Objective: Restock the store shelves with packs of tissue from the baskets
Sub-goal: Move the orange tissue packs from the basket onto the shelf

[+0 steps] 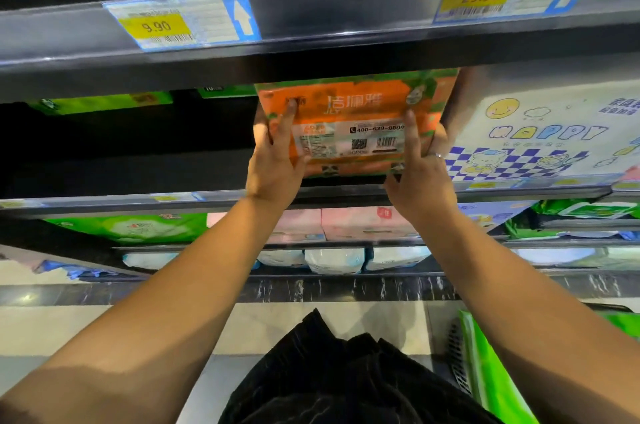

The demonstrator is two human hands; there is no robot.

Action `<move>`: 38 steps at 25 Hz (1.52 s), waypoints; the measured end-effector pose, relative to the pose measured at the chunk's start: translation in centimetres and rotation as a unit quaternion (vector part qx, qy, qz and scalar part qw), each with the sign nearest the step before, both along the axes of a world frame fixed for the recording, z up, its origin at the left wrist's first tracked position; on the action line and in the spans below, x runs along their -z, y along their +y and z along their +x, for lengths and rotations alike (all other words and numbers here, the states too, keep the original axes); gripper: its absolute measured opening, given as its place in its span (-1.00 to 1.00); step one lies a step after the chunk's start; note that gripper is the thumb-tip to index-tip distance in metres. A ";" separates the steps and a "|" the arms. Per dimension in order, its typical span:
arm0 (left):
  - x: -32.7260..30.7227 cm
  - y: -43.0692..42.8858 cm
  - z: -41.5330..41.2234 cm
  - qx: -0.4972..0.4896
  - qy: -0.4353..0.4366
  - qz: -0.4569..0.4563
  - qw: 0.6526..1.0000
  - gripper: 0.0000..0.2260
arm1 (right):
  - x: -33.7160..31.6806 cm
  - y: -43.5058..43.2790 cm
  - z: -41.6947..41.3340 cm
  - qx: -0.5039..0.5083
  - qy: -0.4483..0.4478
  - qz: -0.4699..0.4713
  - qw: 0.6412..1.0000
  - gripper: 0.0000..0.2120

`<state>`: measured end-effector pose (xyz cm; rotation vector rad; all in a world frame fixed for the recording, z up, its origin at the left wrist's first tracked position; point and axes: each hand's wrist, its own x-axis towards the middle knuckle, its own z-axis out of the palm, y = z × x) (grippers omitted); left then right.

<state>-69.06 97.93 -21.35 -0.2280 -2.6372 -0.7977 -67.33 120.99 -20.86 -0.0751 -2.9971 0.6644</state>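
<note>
Mid-restock imo. Both hands are on the orange pack [349, 118] at center frame. The left hand [273, 167] grips its left edge and the right hand [420, 181] its right edge, index fingers laid flat on the barcode face. The pack's at the mouth of the middle shelf [207, 203], just under the rail w/ the 9.90 tag [156, 26] and right beside the white pack [540, 132]. Not set down yet afaict. There's a big dark gap to its left w/ only green packs [100, 103] at the back, so lots of room to fill. Lower right looks like a basket [457, 364] w/ a lime pack [491, 375] in it, so more to go.
</note>
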 end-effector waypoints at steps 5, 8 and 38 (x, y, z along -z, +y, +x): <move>0.5 -0.8 -2.2 -0.001 -0.009 -0.045 0.999 -0.12 | 0.9 -0.5 -1.6 0.030 0.061 -0.034 0.997 -0.16; 0.7 -1.0 -3.1 0.008 -0.008 -0.044 0.999 -0.10 | 1.5 -0.8 -1.6 0.061 0.122 0.007 0.991 -0.30; -2.4 0.8 0.9 0.077 -0.089 -0.102 0.988 -0.42 | -0.2 1.4 4.8 0.058 -0.071 -0.012 0.996 -0.28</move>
